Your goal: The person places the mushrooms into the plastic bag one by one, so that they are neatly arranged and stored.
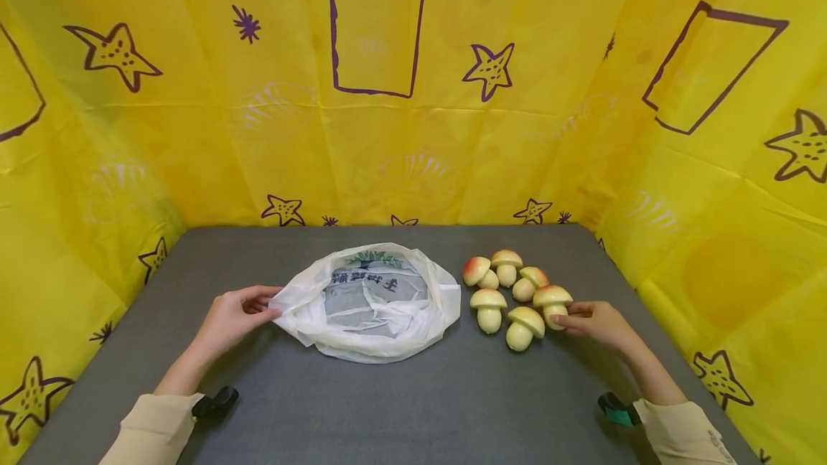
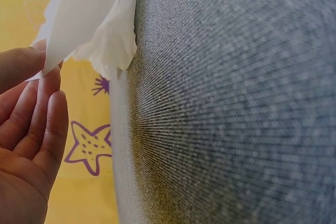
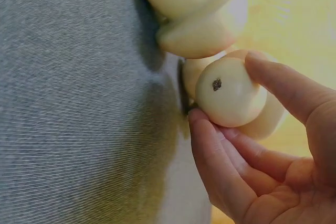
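Observation:
A white plastic bag [image 1: 446,314] lies on the table with its mouth spread wide, dark and green print showing inside. My left hand [image 1: 235,318] pinches the bag's left rim between thumb and fingers; the left wrist view shows the bag's edge [image 2: 79,19] held there. To the right, my right hand [image 1: 594,323] grips the stem of a toy mushroom [image 1: 553,298] with a reddish-tan cap. In the right wrist view the stem's round end [image 3: 231,93] faces the camera, between thumb and fingers. Several like mushrooms [image 1: 489,309] lie between that hand and the bag.
A dark grey cloth-covered table [image 1: 400,407] carries everything. Yellow curtains [image 1: 400,156] with starfish drawings stand behind it and along both sides. Black straps [image 1: 216,403] sit at the wrists, beside the beige sleeves.

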`<state>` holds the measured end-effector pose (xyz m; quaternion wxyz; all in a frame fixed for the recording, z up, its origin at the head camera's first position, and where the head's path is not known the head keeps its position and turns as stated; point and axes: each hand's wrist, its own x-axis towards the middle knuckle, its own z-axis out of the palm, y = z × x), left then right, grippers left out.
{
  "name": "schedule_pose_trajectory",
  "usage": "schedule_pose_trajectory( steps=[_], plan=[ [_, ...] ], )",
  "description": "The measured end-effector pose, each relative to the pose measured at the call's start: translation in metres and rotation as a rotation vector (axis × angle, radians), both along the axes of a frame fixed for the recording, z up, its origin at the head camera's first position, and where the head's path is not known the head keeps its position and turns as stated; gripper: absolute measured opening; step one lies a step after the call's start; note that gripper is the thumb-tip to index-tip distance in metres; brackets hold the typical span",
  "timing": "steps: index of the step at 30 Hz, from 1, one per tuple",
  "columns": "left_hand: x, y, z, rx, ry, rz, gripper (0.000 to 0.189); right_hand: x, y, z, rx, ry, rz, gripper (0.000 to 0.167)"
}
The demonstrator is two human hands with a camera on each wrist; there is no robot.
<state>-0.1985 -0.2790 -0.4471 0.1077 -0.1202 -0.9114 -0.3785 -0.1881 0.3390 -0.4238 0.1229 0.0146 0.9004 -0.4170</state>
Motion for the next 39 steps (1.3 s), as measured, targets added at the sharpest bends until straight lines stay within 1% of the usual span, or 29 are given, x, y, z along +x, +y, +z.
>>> schedule_pose_trajectory(
  steps=[6, 10, 14, 21, 28, 33, 39],
  plan=[
    [-0.005, 0.0, -0.002, -0.009, 0.012, -0.003, 0.034, -0.003, -0.001, 0.004, -0.013, -0.002, -0.027, 0.063],
    [-0.006, 0.0, -0.002, -0.011, 0.013, -0.005, 0.033, -0.003, -0.005, 0.008, -0.029, 0.001, -0.04, 0.063],
    [-0.006, 0.0, -0.002, -0.006, 0.004, -0.009, 0.034, -0.003, -0.008, 0.012, -0.036, -0.001, -0.047, 0.063],
    [-0.003, -0.003, -0.002, -0.004, -0.005, 0.003, 0.034, -0.005, -0.015, 0.016, -0.039, 0.008, -0.047, 0.064],
    [-0.005, -0.002, -0.001, 0.004, -0.015, -0.001, 0.035, -0.006, -0.021, 0.024, -0.046, 0.015, -0.046, 0.069],
    [-0.004, -0.002, -0.002, 0.001, -0.011, 0.0, 0.034, -0.006, -0.028, 0.03, -0.08, 0.017, -0.04, 0.07],
    [-0.003, -0.001, -0.003, 0.007, 0.001, -0.001, 0.034, -0.007, -0.038, 0.035, -0.089, 0.019, -0.03, 0.071]
  ],
)
